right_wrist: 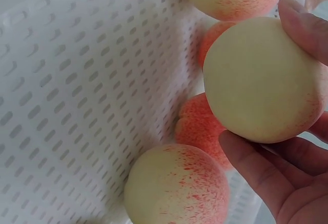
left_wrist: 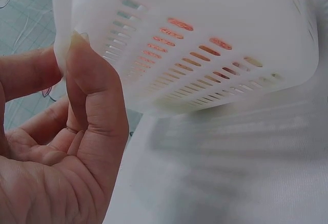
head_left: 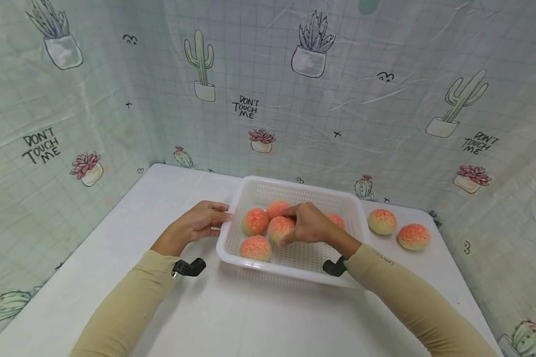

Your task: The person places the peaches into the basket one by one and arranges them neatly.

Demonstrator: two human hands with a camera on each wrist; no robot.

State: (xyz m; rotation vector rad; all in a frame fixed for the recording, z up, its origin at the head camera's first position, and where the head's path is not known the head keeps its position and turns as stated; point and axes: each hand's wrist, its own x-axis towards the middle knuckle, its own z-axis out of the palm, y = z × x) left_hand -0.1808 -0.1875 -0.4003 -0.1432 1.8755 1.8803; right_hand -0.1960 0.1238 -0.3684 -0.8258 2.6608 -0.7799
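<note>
A white perforated plastic basket point(head_left: 290, 275) holds several peaches, yellow-cream with speckled red-orange skin. My left hand point(head_left: 201, 221) pinches the basket's left rim between thumb and fingers, seen up close in the left wrist view. Over the inside of the basket, my right hand point(head_left: 310, 224) grips one peach point(right_wrist: 264, 80) between thumb and fingertips. Close to the held peach are a redder peach point(head_left: 255, 221), a peach point(head_left: 278, 208) behind it and a front-left peach point(head_left: 255, 248). Another peach point(head_left: 336, 221) is partly hidden behind my right wrist.
Two more peaches, one rounder point(head_left: 381, 221) and one flatter-looking point(head_left: 414, 236), lie on the white table point(head_left: 268, 322) just right of the basket. A cactus-printed curtain point(head_left: 268, 74) encloses the table at the back and both sides.
</note>
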